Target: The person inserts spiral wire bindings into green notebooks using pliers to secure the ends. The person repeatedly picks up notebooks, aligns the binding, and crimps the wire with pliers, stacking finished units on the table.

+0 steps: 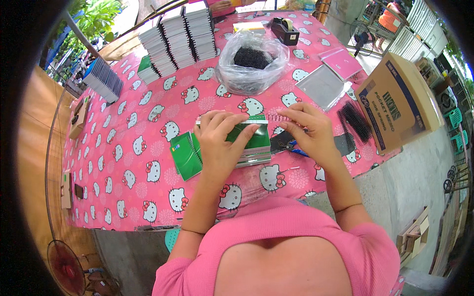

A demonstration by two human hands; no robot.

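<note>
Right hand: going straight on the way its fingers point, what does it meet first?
Beyond the wire coil it pinches, the right hand would probably meet the green notebook first, though depth is unclear.

A black tape dispenser (285,33) stands near the far edge of the pink-covered worktop (133,195); a brown cardboard box (395,106) sits at its right side. Around it are 1 black fan (362,37), 1 reddish fan (65,266), 2 teal seats (454,118) and green foliage (98,14).
</note>
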